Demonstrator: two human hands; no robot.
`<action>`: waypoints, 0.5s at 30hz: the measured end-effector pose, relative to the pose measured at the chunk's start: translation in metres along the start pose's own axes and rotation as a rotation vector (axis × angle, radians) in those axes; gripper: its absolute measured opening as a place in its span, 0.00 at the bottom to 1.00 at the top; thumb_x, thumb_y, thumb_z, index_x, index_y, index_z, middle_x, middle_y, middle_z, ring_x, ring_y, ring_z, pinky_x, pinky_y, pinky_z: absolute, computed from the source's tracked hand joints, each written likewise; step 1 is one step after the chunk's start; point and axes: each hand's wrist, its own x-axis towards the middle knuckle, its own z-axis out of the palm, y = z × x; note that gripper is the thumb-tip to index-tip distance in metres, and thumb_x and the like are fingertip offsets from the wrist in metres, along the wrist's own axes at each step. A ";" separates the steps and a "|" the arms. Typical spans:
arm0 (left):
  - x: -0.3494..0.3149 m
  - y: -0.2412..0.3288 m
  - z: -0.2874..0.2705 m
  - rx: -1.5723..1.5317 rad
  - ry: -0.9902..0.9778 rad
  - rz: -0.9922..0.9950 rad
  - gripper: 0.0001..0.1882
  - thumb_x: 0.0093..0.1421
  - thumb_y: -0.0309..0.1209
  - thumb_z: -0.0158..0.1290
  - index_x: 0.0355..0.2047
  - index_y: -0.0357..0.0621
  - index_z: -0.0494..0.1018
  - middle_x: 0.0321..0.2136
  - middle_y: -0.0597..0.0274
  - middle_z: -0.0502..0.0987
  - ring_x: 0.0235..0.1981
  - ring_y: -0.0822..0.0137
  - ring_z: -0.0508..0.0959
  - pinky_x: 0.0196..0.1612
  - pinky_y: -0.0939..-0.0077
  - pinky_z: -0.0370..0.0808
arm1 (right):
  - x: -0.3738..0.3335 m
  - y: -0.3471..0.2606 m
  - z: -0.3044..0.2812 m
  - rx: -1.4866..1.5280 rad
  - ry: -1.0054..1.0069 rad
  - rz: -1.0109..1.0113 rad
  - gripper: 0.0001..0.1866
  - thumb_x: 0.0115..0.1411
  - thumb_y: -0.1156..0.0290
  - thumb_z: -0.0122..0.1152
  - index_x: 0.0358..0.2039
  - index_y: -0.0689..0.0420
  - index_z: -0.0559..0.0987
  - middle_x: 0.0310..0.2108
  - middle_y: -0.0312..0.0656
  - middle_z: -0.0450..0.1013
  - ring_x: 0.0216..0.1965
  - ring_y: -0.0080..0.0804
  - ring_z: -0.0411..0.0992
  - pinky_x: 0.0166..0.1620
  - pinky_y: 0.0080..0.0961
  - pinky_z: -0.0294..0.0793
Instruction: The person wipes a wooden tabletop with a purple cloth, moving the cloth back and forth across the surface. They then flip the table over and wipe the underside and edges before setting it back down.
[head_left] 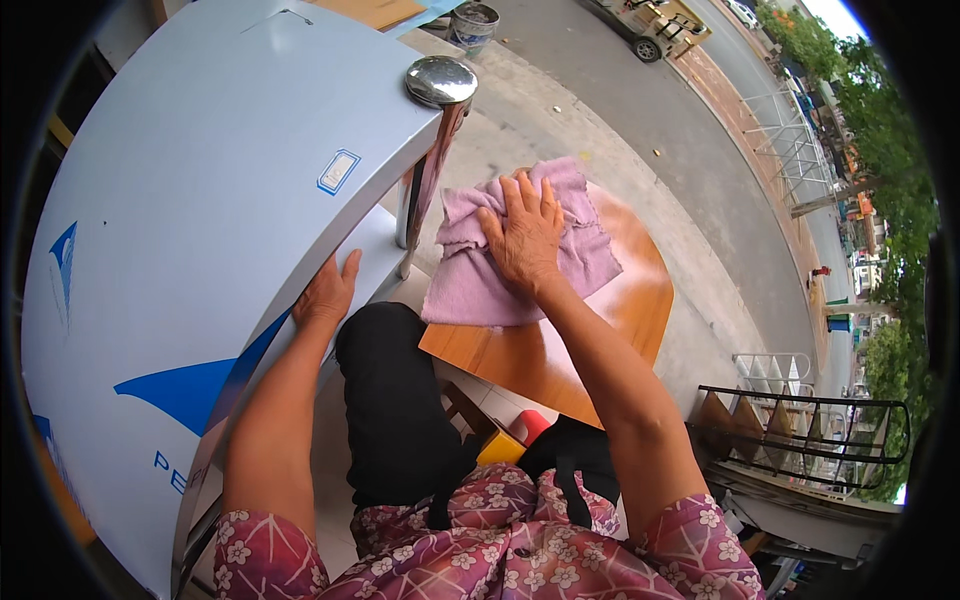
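My right hand point(525, 232) lies palm down on a crumpled pink cloth point(470, 285), its fingers spread and pressing the cloth flat. Under the cloth is a glossy orange-brown wood-grain board point(630, 280) with angled corners, above my lap. My left hand point(328, 290) is at the edge of a large pale blue-white panel point(230, 200) with blue printed shapes. Its thumb stands apart, while the other fingers are partly hidden by the panel's edge.
A chrome post with a round cap point(441, 80) rises at the panel's corner. Black-trousered legs point(395, 400) are below the board, near a yellow and red object point(515, 438). A bucket point(472, 27) stands at the back. At the right are a black metal rack point(800, 430) and a street with a cart point(655, 25).
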 end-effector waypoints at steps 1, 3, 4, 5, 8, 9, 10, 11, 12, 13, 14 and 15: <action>0.001 -0.001 0.002 0.006 -0.002 -0.006 0.36 0.69 0.53 0.52 0.73 0.54 0.60 0.73 0.54 0.60 0.74 0.57 0.55 0.73 0.55 0.49 | -0.010 -0.006 -0.003 0.010 -0.014 -0.064 0.31 0.68 0.47 0.56 0.66 0.48 0.71 0.72 0.46 0.60 0.75 0.56 0.48 0.73 0.60 0.44; 0.001 -0.001 0.000 0.023 -0.013 -0.009 0.36 0.69 0.53 0.52 0.73 0.54 0.60 0.73 0.54 0.59 0.74 0.57 0.55 0.73 0.55 0.48 | -0.016 -0.004 -0.007 0.046 -0.029 -0.140 0.31 0.68 0.47 0.57 0.66 0.48 0.71 0.71 0.46 0.61 0.75 0.56 0.49 0.73 0.61 0.45; 0.001 0.004 -0.006 -0.004 -0.071 -0.027 0.36 0.69 0.53 0.52 0.73 0.55 0.60 0.73 0.54 0.59 0.75 0.57 0.55 0.74 0.55 0.48 | -0.012 0.005 -0.007 0.068 -0.014 -0.127 0.31 0.68 0.47 0.57 0.66 0.48 0.71 0.71 0.47 0.61 0.75 0.56 0.49 0.72 0.62 0.45; 0.000 0.006 -0.004 -0.007 -0.077 -0.022 0.36 0.69 0.53 0.52 0.73 0.55 0.60 0.73 0.54 0.58 0.75 0.57 0.54 0.74 0.55 0.48 | -0.006 0.013 -0.007 0.091 0.001 -0.114 0.30 0.68 0.48 0.57 0.66 0.48 0.72 0.70 0.47 0.62 0.75 0.57 0.49 0.72 0.62 0.45; 0.001 0.007 -0.004 -0.020 -0.055 -0.003 0.36 0.69 0.52 0.52 0.73 0.54 0.60 0.74 0.53 0.57 0.75 0.56 0.53 0.74 0.55 0.48 | 0.011 0.021 -0.008 0.010 0.061 0.022 0.29 0.67 0.48 0.58 0.64 0.49 0.73 0.70 0.47 0.63 0.74 0.56 0.51 0.73 0.60 0.45; 0.000 0.005 -0.002 -0.019 -0.048 -0.003 0.36 0.69 0.52 0.52 0.73 0.54 0.60 0.74 0.53 0.57 0.75 0.56 0.53 0.74 0.55 0.48 | 0.014 0.019 -0.006 -0.014 0.071 0.056 0.29 0.67 0.48 0.58 0.64 0.49 0.73 0.70 0.47 0.63 0.74 0.56 0.51 0.73 0.60 0.45; 0.000 0.004 0.000 -0.018 -0.040 -0.002 0.36 0.70 0.52 0.52 0.73 0.54 0.60 0.74 0.53 0.57 0.76 0.56 0.53 0.74 0.55 0.48 | 0.010 0.015 -0.002 -0.014 0.079 0.013 0.29 0.67 0.47 0.58 0.63 0.48 0.74 0.70 0.46 0.63 0.74 0.55 0.52 0.73 0.58 0.46; 0.001 0.004 0.001 -0.009 -0.031 0.004 0.35 0.70 0.52 0.52 0.73 0.54 0.61 0.74 0.53 0.58 0.75 0.56 0.54 0.74 0.55 0.48 | 0.003 0.013 -0.002 0.011 0.050 -0.073 0.29 0.67 0.47 0.58 0.63 0.49 0.74 0.70 0.46 0.63 0.74 0.55 0.52 0.73 0.59 0.46; 0.001 0.003 0.000 0.002 -0.024 0.011 0.35 0.70 0.52 0.51 0.73 0.54 0.61 0.74 0.53 0.58 0.75 0.56 0.54 0.73 0.54 0.49 | -0.005 0.007 -0.006 0.038 0.018 -0.156 0.30 0.66 0.47 0.59 0.63 0.49 0.74 0.69 0.46 0.63 0.74 0.55 0.52 0.73 0.59 0.46; 0.000 0.002 -0.001 0.013 -0.018 0.017 0.35 0.70 0.52 0.51 0.72 0.54 0.61 0.74 0.52 0.58 0.75 0.55 0.55 0.73 0.54 0.49 | -0.009 0.004 -0.009 0.065 -0.013 -0.240 0.30 0.66 0.47 0.59 0.63 0.49 0.74 0.69 0.46 0.63 0.74 0.55 0.52 0.73 0.59 0.46; 0.000 0.001 -0.003 0.014 -0.026 0.005 0.35 0.70 0.52 0.51 0.72 0.54 0.61 0.73 0.52 0.59 0.75 0.55 0.55 0.73 0.54 0.49 | -0.008 0.004 -0.008 0.097 -0.026 -0.267 0.30 0.66 0.46 0.59 0.63 0.49 0.74 0.69 0.45 0.64 0.74 0.55 0.52 0.73 0.59 0.47; 0.001 0.004 -0.006 0.008 -0.034 0.001 0.35 0.70 0.52 0.52 0.72 0.54 0.61 0.73 0.52 0.59 0.75 0.55 0.56 0.73 0.54 0.50 | -0.006 0.009 -0.007 0.085 0.010 -0.221 0.30 0.66 0.47 0.59 0.63 0.49 0.74 0.69 0.45 0.64 0.74 0.55 0.52 0.73 0.59 0.47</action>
